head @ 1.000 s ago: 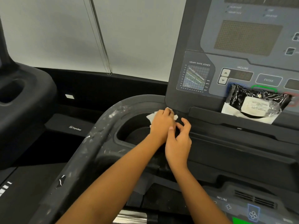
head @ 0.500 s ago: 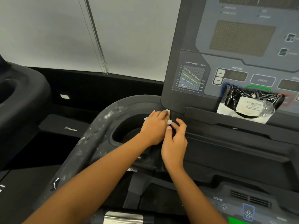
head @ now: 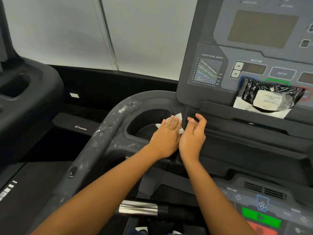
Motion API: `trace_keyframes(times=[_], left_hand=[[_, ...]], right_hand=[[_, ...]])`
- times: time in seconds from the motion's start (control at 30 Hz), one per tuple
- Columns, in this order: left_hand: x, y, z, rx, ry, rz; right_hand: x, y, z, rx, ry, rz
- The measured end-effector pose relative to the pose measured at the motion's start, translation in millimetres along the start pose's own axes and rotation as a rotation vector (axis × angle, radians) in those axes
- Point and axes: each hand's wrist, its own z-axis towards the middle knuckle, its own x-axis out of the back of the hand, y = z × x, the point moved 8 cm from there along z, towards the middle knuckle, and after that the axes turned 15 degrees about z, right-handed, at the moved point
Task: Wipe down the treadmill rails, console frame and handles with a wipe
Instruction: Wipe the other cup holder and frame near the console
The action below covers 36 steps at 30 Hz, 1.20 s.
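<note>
My left hand (head: pixel 166 138) lies flat with straight fingers on a white wipe (head: pixel 178 117). It presses the wipe onto the dark console frame (head: pixel 189 99) at the right rim of the cup holder (head: pixel 149 122). Corners of the wipe stick out past the fingertips and both sides of the hand. My right hand (head: pixel 193 138) hovers just to its right, thumb side up. Its fingers are loosely curled and hold nothing. The grey, dust-speckled rail (head: pixel 105 138) curves round the cup holder's left side.
A black wipe packet (head: pixel 267 97) leans on the console ledge below the display panel (head: pixel 254 48). A chrome grip (head: pixel 138 208) and a lower control panel with a green button (head: pixel 260 217) lie near me. Another machine's console (head: pixel 25 99) stands at left.
My right hand has come off the wipe's edge and its fingers have spread. My left hand, still on the wipe, has slid slightly back from the console corner.
</note>
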Motion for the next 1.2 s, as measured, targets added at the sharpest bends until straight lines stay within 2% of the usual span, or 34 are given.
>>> trace_keyframes(times=[0.2, 0.3, 0.33, 0.4, 0.47, 0.53, 0.6, 0.67, 0.73, 0.8, 0.83, 0.9, 0.97, 1.03, 1.2], left_hand=[[4, 9, -46, -0.062, 0.107, -0.144], [17, -3, -56, -0.051, -0.016, -0.271], [26, -13, -55, -0.002, -0.063, -0.406], [44, -50, -52, 0.258, -0.039, -0.882], [56, -98, -52, 0.525, 0.083, -1.329], [71, -153, -56, 0.696, 0.249, -1.501], [91, -205, -63, 0.833, 0.423, -1.42], [113, -237, -68, 0.908, 0.484, -1.149], [126, -246, -55, 0.917, 0.425, -0.635], [114, -224, -21, 0.772, 0.237, -0.142], [92, -207, -2, 0.675, 0.138, 0.0], [33, -177, 27, 0.515, -0.009, 0.085], [-2, -160, 49, 0.454, -0.002, 0.085], [-6, -156, 67, 0.44, 0.025, 0.027], [-1, -160, 76, 0.371, 0.067, 0.008]], right_hand=[[0, -1, -3, -0.005, -0.019, 0.0], [1, -2, -3, -0.025, -0.01, 0.018], [2, -3, -3, -0.033, -0.008, 0.026], [4, -3, -4, -0.054, 0.0, 0.052], [5, -4, -5, -0.071, 0.003, 0.075], [5, -4, -6, -0.08, 0.009, 0.084], [6, -3, -5, -0.082, 0.017, 0.08], [7, -3, -4, -0.08, 0.014, 0.068], [5, -2, -4, -0.078, 0.004, 0.055], [5, 0, -3, -0.081, 0.004, 0.048], [4, -1, -3, -0.078, 0.004, 0.046], [4, 0, -2, -0.071, 0.006, 0.037], [1, 0, -2, -0.062, -0.004, -0.007], [-6, 2, -3, -0.039, -0.059, -0.102], [-39, 5, -12, 0.062, -0.352, -0.678]])
